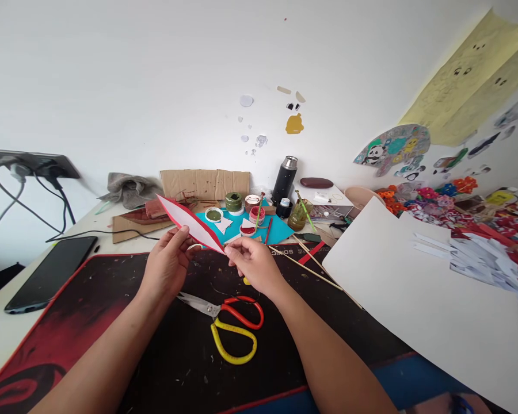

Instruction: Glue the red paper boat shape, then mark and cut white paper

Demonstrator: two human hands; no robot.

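Pinched by left hand (169,259) and right hand (256,261), beyond loop-handled scissors (210,309): red-edged white paper (197,226). Apparently shaping step, calling next for light touch.

I watch through one head-worn camera at the near side of the bench (4,336), facing forward and down. It looks closely over both forearms (106,351) to the left hand (168,261) and right hand (258,263), reaching past the far edge to the wall (155,86).
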